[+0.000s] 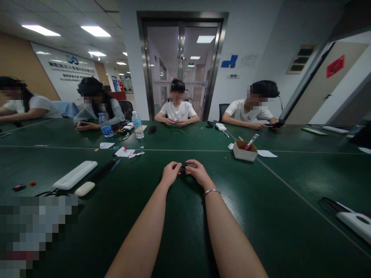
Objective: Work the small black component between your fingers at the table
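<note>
Both of my hands meet over the middle of the dark green table (179,239). Between their fingertips is a small dark object (183,166), too small to make out its kind. My left hand (171,172) pinches its left end with thumb and forefinger. From the other side, my right hand (197,172) closes its fingers on the right end, hiding part of it. A silver bracelet (212,192) circles my right wrist.
On the left lie a white power strip (75,175), a white mouse (85,189) and paper scraps (125,151). Ahead stand two water bottles (105,125). A small cardboard box (245,151) is ahead right; another strip (355,224) lies far right. Several people sit around the table.
</note>
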`<state>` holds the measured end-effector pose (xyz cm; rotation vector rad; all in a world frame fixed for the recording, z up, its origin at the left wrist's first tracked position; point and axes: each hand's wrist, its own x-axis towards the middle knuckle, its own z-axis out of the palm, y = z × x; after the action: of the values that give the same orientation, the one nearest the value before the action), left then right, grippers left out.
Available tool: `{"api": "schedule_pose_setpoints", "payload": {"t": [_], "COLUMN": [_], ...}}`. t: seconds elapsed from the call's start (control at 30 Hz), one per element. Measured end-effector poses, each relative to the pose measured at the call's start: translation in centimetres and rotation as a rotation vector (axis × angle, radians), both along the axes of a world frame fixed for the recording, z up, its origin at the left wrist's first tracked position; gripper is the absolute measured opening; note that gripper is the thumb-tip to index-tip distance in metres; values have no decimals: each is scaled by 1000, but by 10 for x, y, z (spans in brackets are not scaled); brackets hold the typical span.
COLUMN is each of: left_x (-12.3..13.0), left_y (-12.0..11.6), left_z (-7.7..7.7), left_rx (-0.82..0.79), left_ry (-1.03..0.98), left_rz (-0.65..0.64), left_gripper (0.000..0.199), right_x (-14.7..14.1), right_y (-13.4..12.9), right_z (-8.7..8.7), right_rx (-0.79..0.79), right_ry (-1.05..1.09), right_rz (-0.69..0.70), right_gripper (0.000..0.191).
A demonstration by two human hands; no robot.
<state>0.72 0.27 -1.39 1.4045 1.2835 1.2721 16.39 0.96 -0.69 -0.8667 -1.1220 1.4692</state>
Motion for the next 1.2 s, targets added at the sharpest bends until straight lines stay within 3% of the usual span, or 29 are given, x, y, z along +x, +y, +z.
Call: {"api": "schedule_pose_setpoints", "payload": {"t": [0.27,0.53,0.73,1.0,1.2], "left_x": [2,2,2,0,-1], "left_y": [-7,-9,-8,-5,0], "left_z": [11,13,10,10,4], "left_rx": [-9,-1,30,52,24], "left_ry": [142,127,55,-18,-28], "left_rz": [30,69,104,-13,-18], "left_gripper": [37,42,33,23,22], "right_x": [0,0,-2,0,0], "right_y": [-1,0,2,5,5], "right_z": [3,1,-2,-4,-4], "right_rx": [-20,-56,-24,-29,-18], "right_ry": [34,48,-34,-3,-13], "right_rz": [-16,3,-25,-54,-58], "right_gripper": [30,26,26,26,26]}}
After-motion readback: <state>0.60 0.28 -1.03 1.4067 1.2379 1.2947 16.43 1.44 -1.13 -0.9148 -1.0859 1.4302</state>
